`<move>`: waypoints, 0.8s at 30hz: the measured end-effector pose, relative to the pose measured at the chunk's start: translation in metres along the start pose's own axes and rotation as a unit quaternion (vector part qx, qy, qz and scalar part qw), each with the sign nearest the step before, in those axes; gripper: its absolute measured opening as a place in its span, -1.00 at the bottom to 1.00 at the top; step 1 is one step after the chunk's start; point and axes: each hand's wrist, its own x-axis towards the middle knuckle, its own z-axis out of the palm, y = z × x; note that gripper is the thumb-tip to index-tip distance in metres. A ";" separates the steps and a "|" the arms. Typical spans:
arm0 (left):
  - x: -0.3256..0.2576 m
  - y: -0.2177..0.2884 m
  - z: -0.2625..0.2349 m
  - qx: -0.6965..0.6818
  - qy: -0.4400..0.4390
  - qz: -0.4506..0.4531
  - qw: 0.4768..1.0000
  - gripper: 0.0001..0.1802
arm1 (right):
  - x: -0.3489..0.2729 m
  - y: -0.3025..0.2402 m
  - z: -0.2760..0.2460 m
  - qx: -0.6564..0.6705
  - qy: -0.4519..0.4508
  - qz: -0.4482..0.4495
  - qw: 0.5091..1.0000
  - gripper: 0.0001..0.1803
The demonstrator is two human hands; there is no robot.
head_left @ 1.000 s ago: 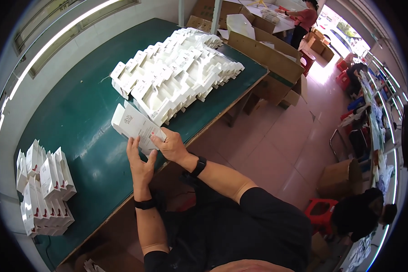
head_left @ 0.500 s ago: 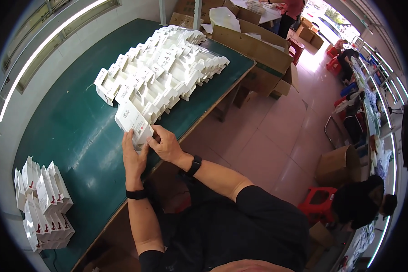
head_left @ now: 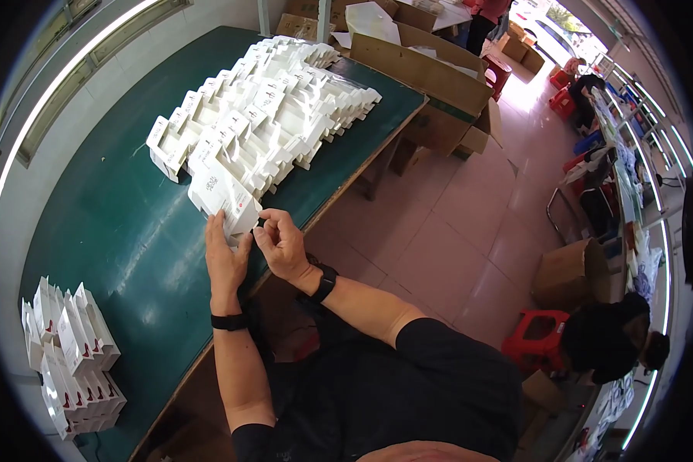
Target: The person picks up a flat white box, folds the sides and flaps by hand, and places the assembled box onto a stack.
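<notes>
A white carton (head_left: 225, 194) with small print lies tilted at the near end of a large group of white cartons (head_left: 258, 108) on the green table. My left hand (head_left: 227, 258) grips its near end, with fingers along one side and the thumb on the other. At the carton's right edge is my right hand (head_left: 283, 248), fingers curled together. A small dark spot shows at its fingertips; whether it is a thing or shadow I cannot tell. A dark band circles each wrist.
Stacked white cartons (head_left: 73, 358) stand at the table's near left. The green table's (head_left: 123, 223) wooden edge runs diagonally past my hands. Beyond it are a big open cardboard box (head_left: 416, 73), a red stool (head_left: 533, 339) and people working along the right side.
My right hand's fingertips have drawn slightly back from the carton's edge and curled more. The left hand keeps its hold. The whole view has shifted a little.
</notes>
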 end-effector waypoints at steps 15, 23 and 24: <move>0.013 0.006 0.023 -0.022 -0.011 0.035 0.999 -0.21 | -0.003 0.001 -0.001 0.035 -0.034 -0.029 0.998 -0.85; 0.017 0.005 0.026 -0.045 -0.014 0.046 0.998 -0.20 | 0.001 0.000 -0.002 0.014 -0.044 -0.045 0.998 -0.85; 0.016 0.004 0.025 -0.045 -0.014 0.047 0.998 -0.20 | 0.000 -0.001 -0.002 0.014 -0.044 -0.045 0.998 -0.85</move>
